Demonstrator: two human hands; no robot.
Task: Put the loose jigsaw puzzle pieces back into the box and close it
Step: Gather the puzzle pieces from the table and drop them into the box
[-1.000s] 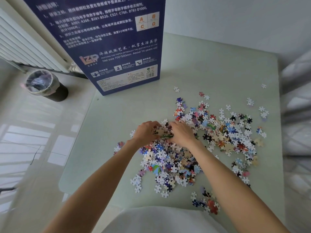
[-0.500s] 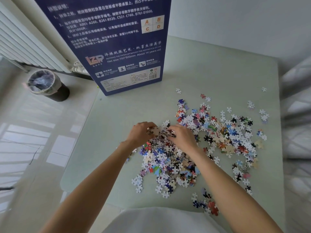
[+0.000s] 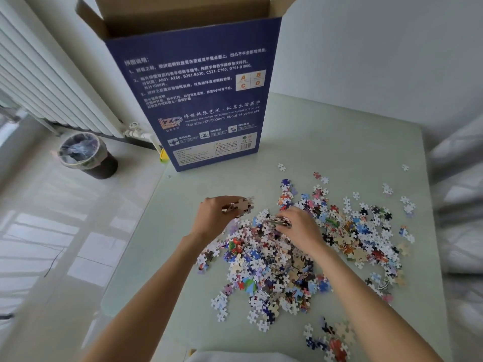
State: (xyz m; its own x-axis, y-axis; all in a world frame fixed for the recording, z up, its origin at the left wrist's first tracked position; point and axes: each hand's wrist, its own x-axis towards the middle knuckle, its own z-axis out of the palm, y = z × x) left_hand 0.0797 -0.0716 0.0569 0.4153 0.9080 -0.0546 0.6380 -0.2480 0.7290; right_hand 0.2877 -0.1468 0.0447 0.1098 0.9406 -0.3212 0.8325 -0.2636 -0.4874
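A tall blue puzzle box [image 3: 198, 100] stands upright at the table's far left corner, its brown top flaps open. A wide heap of loose jigsaw pieces [image 3: 300, 252] covers the pale green table [image 3: 339, 142]. My left hand [image 3: 218, 216] is lifted slightly at the heap's left edge, closed around a clutch of pieces that stick out past the fingers. My right hand [image 3: 300, 227] rests on the heap's middle, fingers curled over a small bunch of pieces. A separate small cluster [image 3: 330, 340] lies near the front edge.
A black waste bin [image 3: 87, 156] with a plastic liner stands on the tiled floor left of the table. A white radiator [image 3: 39, 82] lines the left wall. Stray pieces [image 3: 405, 203] dot the table's right side, near a white bed edge [image 3: 460, 205].
My left hand has come up off the heap with a handful of pieces and drawn left, away from my right hand. The view has tilted up, showing the box's open top.
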